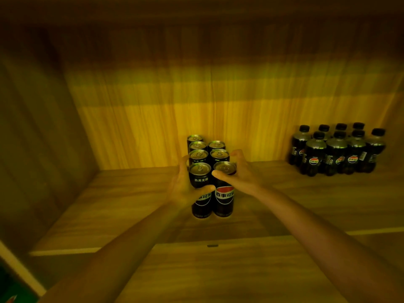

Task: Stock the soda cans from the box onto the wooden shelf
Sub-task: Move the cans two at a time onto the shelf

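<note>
We have two slim black Pepsi cans, the left can [200, 189] and the right can [224, 193], standing side by side at the front of a double row on the wooden shelf [122, 206]. We judge them full, so fairly heavy, rigid, smooth and a little slippery; the mid-body is the safest hold. Our left hand [183, 189] wraps the left can's side, thumb across its front. Our right hand [238, 173] closes around the right can near its rim. Behind our hands stand five more cans [207, 149]; far right of them, small cola bottles [336, 149].
</note>
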